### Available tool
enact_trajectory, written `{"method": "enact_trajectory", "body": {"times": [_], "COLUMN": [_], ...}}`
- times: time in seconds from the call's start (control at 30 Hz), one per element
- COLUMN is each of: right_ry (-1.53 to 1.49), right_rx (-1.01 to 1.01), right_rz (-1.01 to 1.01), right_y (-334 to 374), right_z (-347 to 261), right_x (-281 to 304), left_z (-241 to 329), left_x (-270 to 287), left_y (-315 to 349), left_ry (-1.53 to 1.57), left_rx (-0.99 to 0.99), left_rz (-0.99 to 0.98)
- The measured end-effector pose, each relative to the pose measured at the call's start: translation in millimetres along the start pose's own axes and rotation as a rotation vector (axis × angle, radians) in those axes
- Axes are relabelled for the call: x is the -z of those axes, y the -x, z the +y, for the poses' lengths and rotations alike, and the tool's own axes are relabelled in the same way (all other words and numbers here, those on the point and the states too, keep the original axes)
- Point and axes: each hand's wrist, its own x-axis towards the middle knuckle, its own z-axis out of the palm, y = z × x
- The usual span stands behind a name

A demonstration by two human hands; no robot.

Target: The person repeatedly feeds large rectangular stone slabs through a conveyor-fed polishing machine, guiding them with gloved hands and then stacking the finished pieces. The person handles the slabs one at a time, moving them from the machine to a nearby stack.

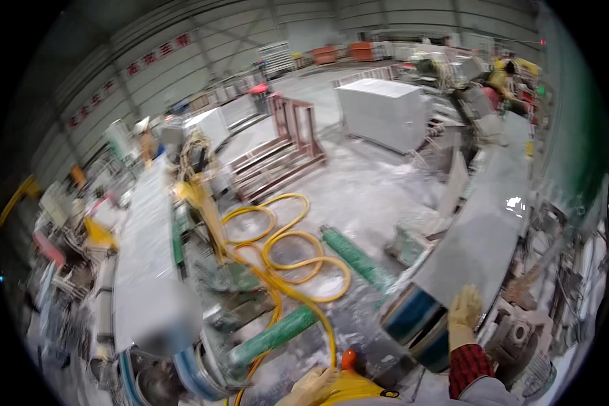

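My right hand [465, 312], in a pale yellow glove with a red-and-black checked cuff, rests with fingers stretched out at the near end of a long grey slab-like surface [477, 233]. This surface runs away to the far right over blue-rimmed rollers [413, 314]. Low in the middle, my left hand [316, 384], also gloved, is beside my yellow apron [358, 389]. Its fingers are blurred, and whether they hold anything does not show. An orange boot toe [348, 359] pokes out past the apron.
A yellow hose [294, 287] lies in loops on the wet floor between green rollers [362, 260]. Another long pale surface [145, 237] runs along the left. Beyond stand a brown metal rack [291, 145] and a large white block [379, 111]. A person [504, 84] is far right.
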Motion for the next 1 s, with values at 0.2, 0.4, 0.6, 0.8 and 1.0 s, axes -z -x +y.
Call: {"method": "enact_trajectory", "body": {"times": [0.2, 0.4, 0.6, 0.8, 1.0], "right_ry": [-0.032, 0.029, 0.021, 0.412, -0.656], "right_rx": [0.079, 0.127, 0.099, 0.003, 0.577], "right_rz": [-0.203, -0.227, -0.126, -0.726, -0.965], "right_y": [15, 47, 103, 118, 218], "right_z": [9, 23, 33, -71, -362], "right_x": [-4, 28, 6, -21, -25], "left_z": [-25, -58, -124, -230, -339], "left_x": [9, 4, 41, 82, 101], "left_y": [111, 165, 194, 259, 354], "left_ry": [0.104, 0.111, 0.166, 0.541, 0.892], "left_rx": [0.1, 0.046, 0.047, -0.114, -0.196], "left_rz": [0.357, 0.447, 0.473, 0.794, 1.287]}}
